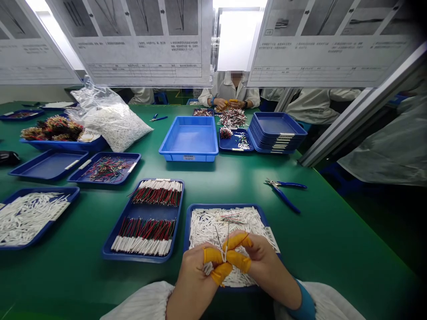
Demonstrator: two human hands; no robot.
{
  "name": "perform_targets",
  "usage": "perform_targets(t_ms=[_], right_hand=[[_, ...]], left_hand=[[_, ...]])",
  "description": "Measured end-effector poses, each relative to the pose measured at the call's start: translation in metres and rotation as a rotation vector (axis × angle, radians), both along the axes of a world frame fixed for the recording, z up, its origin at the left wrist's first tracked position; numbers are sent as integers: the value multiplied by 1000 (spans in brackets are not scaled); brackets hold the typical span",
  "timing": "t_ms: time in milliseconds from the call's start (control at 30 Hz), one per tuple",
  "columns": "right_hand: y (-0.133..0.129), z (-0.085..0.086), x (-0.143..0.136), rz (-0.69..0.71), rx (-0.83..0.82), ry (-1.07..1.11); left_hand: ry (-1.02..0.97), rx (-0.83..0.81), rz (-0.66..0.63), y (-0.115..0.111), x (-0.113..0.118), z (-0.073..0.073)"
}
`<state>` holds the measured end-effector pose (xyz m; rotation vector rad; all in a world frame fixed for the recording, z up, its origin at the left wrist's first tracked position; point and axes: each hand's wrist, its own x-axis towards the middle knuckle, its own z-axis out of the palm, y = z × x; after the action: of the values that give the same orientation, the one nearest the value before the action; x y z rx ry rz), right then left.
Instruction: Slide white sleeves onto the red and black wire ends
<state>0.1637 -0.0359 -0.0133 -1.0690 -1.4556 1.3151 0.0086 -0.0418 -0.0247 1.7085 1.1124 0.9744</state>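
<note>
My left hand (197, 272) and my right hand (258, 255) meet over a blue tray (187, 231) filled with short white tubes (203, 222). Yellow finger cots cover the thumb and fingertips that show on each hand. Both hands pinch a small white tube (224, 254) between the fingertips, and thin dark wires (218, 235) stick up from it. Fingers partly hide how the wires sit in the tube. A few loose wires (231, 218) lie on the white tubes just beyond my fingers.
Left of my hands, a blue tray (125, 242) holds two rows of sleeved wires. Pliers (283, 191) lie to the right. Farther back are a light-blue bin (188, 133), stacked trays (276, 133) and a plastic bag (115, 120). A person (230, 95) works opposite, beneath hanging instruction sheets.
</note>
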Motion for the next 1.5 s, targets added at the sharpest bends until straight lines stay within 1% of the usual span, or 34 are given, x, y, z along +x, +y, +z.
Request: perform_targets(t_ms=[100, 200, 300, 400, 467, 533, 600, 633, 667, 700, 733, 800, 833, 900, 967, 1067, 1200, 1300, 1400, 1500], right_hand=[[0, 1, -2, 38, -37, 17], [0, 3, -3, 37, -51, 14], [-1, 5, -2, 11, -41, 1], [-1, 5, 1, 16, -13, 9], [-2, 5, 3, 41, 1, 42], [-2, 4, 4, 56, 29, 75], [-3, 2, 3, 42, 76, 88], [-3, 2, 3, 27, 101, 86], [-3, 2, 2, 11, 122, 79], [-4, 1, 2, -7, 138, 66], [-4, 1, 2, -23, 151, 49], [-4, 2, 1, -44, 168, 19], [-4, 2, 1, -48, 168, 6], [-4, 2, 1, -57, 162, -12], [-4, 1, 0, -75, 153, -39], [-4, 0, -1, -88, 169, -95], [-6, 1, -3, -31, 242, -146], [-6, 2, -3, -10, 264, -124], [-5, 3, -1, -65, 255, -84], [-4, 2, 1, -120, 292, -90]], left_hand=[[-2, 9, -13, 0, 0, 3], [-9, 9, -53, -2, -2, 6], [-8, -27, -93, -3, -4, 7], [-9, -91, -121, -3, -6, 6], [-69, -208, -178, -2, -7, 5], [-186, -392, -291, 1, -7, 5], [-294, -555, -402, 3, -6, 5], [-323, -605, -433, 3, -5, 5], [-327, -622, -429, 3, -4, 6], [-305, -599, -385, 3, -3, 6], [-262, -535, -324, 1, -2, 7], [-140, -329, -208, -2, -1, 8], [-83, -215, -171, -3, -1, 8], [-8, -42, -143, -5, -2, 6], [21, 51, -112, -7, -3, 4], [45, 112, -78, -7, -4, 1], [76, 94, -76, -8, -4, 0], [90, 182, -47, -7, -5, -2], [82, 270, -84, -5, -5, -1], [69, 317, -129, -3, -4, 4]])
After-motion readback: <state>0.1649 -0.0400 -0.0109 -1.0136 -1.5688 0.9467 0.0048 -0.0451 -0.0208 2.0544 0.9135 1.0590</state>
